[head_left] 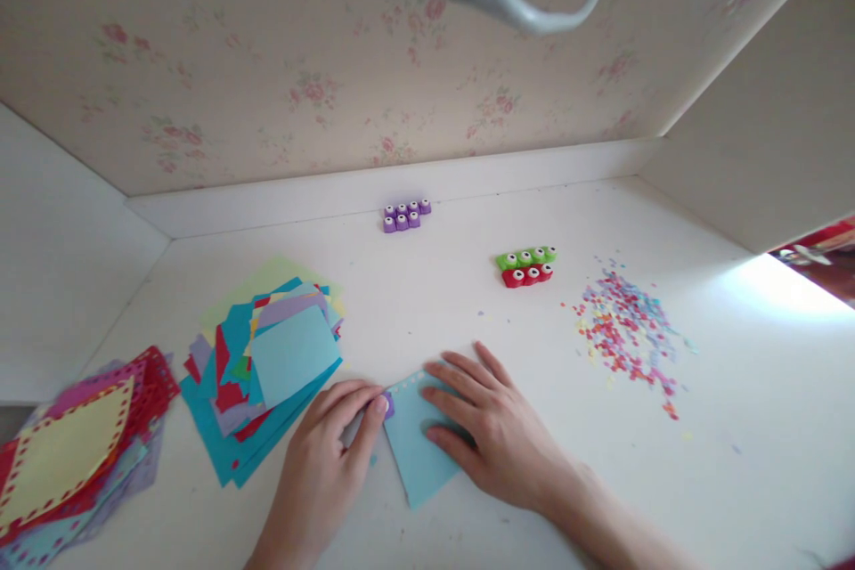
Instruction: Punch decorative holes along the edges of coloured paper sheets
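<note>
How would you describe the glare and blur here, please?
Head view: strong glare bleaches the white tabletop near the right edge; head view: the stack of hole-punched coloured paper sheets at far left looks soft; head view: the flat light-blue paper sheet under the right hand appears clearer.

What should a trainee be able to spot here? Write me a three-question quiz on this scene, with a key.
1. Multiple choice: at the edge of the flat light-blue paper sheet, the left hand holds (a) scissors, (b) a small purple-and-white punch, (c) a pencil.
2. True or false: the scattered multicoloured paper confetti lies to the right of that sheet.
3. Count: how many small green-and-white punches line up behind the small red-and-white punches?

Key: 1. b; 2. true; 3. four.
</note>
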`<state>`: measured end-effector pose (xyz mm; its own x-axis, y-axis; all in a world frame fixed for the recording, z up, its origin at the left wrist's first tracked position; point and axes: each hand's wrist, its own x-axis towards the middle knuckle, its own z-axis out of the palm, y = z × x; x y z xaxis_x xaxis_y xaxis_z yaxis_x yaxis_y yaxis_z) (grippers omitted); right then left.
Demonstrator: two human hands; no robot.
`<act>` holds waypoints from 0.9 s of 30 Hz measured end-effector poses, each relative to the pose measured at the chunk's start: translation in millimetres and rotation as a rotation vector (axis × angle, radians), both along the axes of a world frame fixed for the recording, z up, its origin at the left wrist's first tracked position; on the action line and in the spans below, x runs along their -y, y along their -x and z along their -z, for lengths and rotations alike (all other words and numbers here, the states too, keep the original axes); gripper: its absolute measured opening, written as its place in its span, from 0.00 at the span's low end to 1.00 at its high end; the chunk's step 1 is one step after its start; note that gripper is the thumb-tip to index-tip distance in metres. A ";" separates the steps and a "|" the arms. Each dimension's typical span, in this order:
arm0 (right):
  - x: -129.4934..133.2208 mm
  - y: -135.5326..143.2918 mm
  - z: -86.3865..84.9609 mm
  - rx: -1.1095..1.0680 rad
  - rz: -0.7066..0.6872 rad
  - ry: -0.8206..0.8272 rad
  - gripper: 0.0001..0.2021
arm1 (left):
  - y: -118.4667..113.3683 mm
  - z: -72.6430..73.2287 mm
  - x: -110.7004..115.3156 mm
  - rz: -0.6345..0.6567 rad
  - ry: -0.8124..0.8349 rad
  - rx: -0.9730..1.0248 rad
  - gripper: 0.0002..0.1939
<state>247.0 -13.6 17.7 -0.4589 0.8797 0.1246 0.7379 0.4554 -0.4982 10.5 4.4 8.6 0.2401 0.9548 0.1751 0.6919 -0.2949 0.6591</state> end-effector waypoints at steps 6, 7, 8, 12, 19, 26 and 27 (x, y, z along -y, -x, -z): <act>1.5 -0.2 -0.9 0.009 0.012 -0.007 0.17 | -4.6 -7.2 -8.0 0.037 0.066 0.027 0.12; 1.9 -0.1 -1.1 0.012 0.013 -0.003 0.17 | -5.5 -9.1 -10.5 0.053 0.085 0.017 0.13; 2.2 0.1 -1.1 0.016 0.013 0.000 0.17 | -6.3 -10.9 -13.4 0.074 0.103 0.004 0.14; 3.9 0.9 -0.5 0.029 0.020 -0.013 0.17 | -8.6 -16.8 -23.2 0.139 0.116 -0.058 0.15; 5.7 1.0 -0.5 0.027 0.009 -0.054 0.17 | 0.6 -17.9 -16.6 0.157 0.150 -0.005 0.17; 5.4 0.2 -1.5 0.016 0.011 -0.025 0.16 | 32.3 -7.5 -1.8 0.023 0.027 -0.016 0.16; 5.3 0.3 -1.5 0.016 0.010 -0.018 0.16 | 36.3 -5.6 0.9 0.007 0.021 -0.026 0.16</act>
<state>246.7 -18.9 19.2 -0.4518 0.8822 0.1330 0.7502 0.4563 -0.4784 -25.8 3.5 14.2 0.2513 0.9565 0.1483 0.7067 -0.2861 0.6471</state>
